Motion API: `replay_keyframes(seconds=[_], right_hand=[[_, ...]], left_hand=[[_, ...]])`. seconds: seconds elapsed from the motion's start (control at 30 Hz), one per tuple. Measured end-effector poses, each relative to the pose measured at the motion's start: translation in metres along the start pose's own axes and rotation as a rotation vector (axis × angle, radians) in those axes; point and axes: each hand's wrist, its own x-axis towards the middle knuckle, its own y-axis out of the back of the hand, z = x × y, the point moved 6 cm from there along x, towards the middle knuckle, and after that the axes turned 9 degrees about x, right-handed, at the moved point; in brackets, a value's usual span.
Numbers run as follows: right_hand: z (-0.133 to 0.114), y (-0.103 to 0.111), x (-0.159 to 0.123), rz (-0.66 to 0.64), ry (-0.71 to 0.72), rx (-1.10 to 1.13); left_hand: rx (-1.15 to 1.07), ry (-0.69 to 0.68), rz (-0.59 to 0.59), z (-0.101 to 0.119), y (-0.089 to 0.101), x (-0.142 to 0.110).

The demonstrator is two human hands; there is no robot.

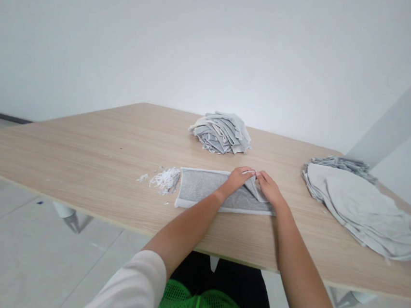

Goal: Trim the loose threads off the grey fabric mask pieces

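Note:
A long grey cloth piece (202, 186) with pale edges lies flat on the table in front of me. Its far right part is lifted and folded up between my hands. My left hand (239, 179) pinches the raised edge of the cloth. Close beside it, fingertips almost meeting, my right hand (267, 186) is closed on the same edge. Part of the cloth's right end is hidden behind my right hand and forearm. At the cloth's left end sits a small heap of white thread scraps (167, 180).
Folded grey cloths (222, 132) form a pile at the back of the wooden table (93, 148). A larger stack of pale grey cloths (364, 203) spreads along the right side. A white wall (216, 43) rises behind the table.

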Motion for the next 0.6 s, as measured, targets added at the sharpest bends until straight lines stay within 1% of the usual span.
replay_keyframes(seconds=[0.17, 0.37, 0.6], right_hand=[[0.0008, -0.0012, -0.0010, 0.008, -0.010, 0.006], [-0.0007, -0.0016, -0.0024, 0.022, -0.015, 0.012], [-0.0053, -0.0045, -0.0051, 0.037, 0.004, 0.000]], left_hand=[[-0.019, -0.031, 0.006, -0.0016, -0.0008, -0.0002], [0.004, -0.010, 0.013, -0.0082, -0.0026, 0.0007], [0.000, -0.005, 0.032, -0.0091, -0.0011, -0.0006]])
